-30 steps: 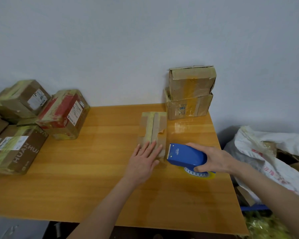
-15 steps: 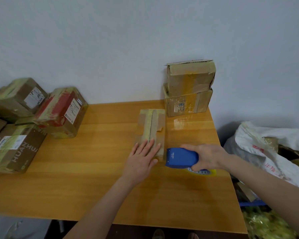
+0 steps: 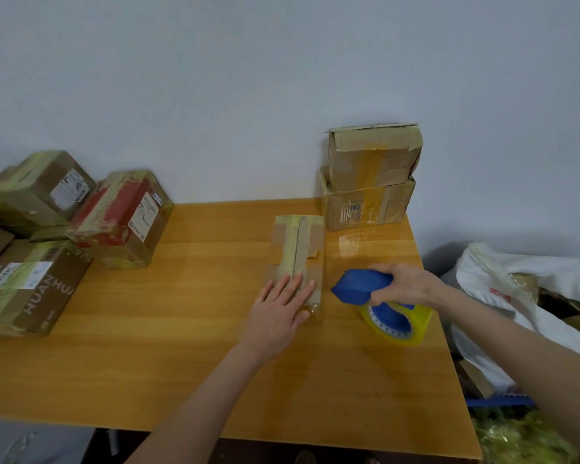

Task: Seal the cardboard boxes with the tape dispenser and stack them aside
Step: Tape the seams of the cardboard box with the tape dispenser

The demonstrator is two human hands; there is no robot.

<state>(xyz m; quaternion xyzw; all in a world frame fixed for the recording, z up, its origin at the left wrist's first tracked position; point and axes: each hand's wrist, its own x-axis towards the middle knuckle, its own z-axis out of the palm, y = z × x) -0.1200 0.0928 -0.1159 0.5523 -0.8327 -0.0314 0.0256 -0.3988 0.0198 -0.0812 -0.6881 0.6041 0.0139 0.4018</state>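
A small flat cardboard box [image 3: 298,246] lies in the middle of the wooden table [image 3: 168,333], with a strip of tape along its top seam. My left hand [image 3: 282,306] rests flat on the box's near end, fingers spread. My right hand [image 3: 406,284] grips the blue tape dispenser [image 3: 362,285], which carries a yellowish tape roll [image 3: 397,321]. The dispenser is lifted and tilted just right of the box, apart from it.
Two taped boxes [image 3: 370,177] are stacked at the table's back right corner against the wall. Several more boxes [image 3: 64,229] crowd the left end. White sacks and cardboard scraps [image 3: 533,296] lie on the floor beyond the table's right edge.
My right hand has lifted and tilted the dispenser away from the box's near right side, so the tape roll now shows beneath it. My left hand stays pressed on the box.
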